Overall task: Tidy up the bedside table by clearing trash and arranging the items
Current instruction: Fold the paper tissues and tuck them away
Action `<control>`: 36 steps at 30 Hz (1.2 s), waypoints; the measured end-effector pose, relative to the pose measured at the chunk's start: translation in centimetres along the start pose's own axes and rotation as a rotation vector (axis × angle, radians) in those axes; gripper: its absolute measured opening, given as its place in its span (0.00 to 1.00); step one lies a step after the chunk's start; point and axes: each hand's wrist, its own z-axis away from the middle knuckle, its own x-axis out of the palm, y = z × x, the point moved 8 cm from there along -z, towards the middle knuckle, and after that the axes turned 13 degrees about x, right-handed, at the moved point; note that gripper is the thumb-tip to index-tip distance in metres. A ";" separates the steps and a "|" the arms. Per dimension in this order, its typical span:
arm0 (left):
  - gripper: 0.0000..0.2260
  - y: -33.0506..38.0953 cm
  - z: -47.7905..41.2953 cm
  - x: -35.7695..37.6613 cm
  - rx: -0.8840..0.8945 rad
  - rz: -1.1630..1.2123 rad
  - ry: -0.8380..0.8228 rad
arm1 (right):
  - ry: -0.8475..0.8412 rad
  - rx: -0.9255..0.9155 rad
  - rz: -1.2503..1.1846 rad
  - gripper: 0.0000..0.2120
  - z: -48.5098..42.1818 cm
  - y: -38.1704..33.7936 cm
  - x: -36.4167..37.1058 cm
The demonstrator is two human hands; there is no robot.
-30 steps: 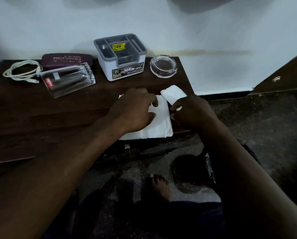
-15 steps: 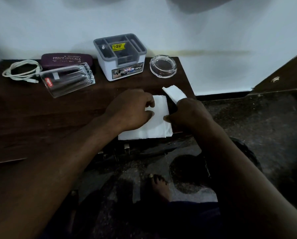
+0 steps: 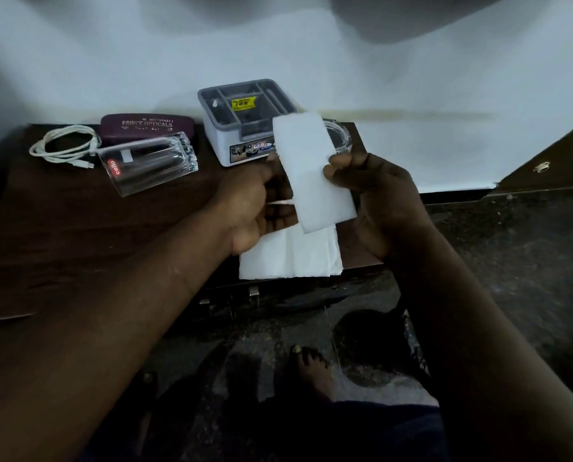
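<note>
Nearest, a bare foot stands on the dark floor. Just past it, a flat white tissue sheet lies at the front edge of the dark brown wooden worktop. Above the sheet, both hands hold up a folded white paper strip. The right hand pinches its right edge with curled fingers. The left hand curls at the left edge and seems to grip it too.

To do this well, I think the hands should line up the edges, press each fold flat and pull gently, because thin paper tears.

Farther back lie a clear glass tumbler on its side, a looped white cable, a dark red glasses case, a white and grey plastic box and, half hidden, a clear glass ashtray.
</note>
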 end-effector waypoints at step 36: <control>0.05 3.3 0.3 -2.4 0.338 -0.359 0.057 | -0.053 0.192 0.471 0.28 0.3 3.1 2.9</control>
